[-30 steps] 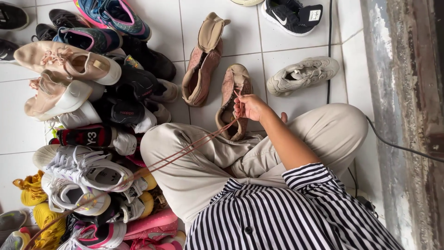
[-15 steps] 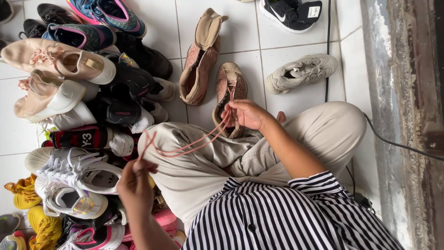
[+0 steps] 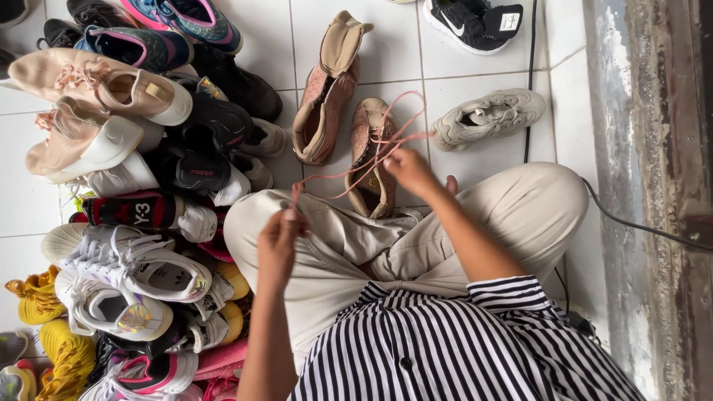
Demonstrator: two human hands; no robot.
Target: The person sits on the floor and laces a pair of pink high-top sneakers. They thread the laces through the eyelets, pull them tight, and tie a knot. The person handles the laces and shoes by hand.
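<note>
Seated cross-legged on a white tiled floor (image 3: 475, 52), in beige trousers (image 3: 520, 215) and a black-and-white striped shirt (image 3: 460, 349). Left hand (image 3: 278, 245) raised over the left knee, grip pinched together on one end of a pink shoelace (image 3: 349, 172). Right hand (image 3: 408, 169) further out, just past the right knee, grip clamped on the same lace nearer the shoe. Lace stretched between both hands, then looping up and back above the right hand, its strands crossing over a pink shoe (image 3: 371, 156). That shoe lying on the floor directly in front of the knees, toe toward the trousers, opening upward, partly laced. Matching pink high-top (image 3: 327, 96) just beside it on its left, tilted, tongue folded back toward the far edge of the floor. Pale grey sneaker (image 3: 486, 119) on its side to the right of the pair, near a black cable (image 3: 529, 82) running along the tiles. Black sneaker with white mark (image 3: 475, 22) at the far edge. Large heap of shoes (image 3: 134, 186) filling the left side of the floor: beige, black, white, multicoloured and yellow pairs stacked on each other, touching the left knee. Rough grey wall base (image 3: 646, 148) along the right edge.
</note>
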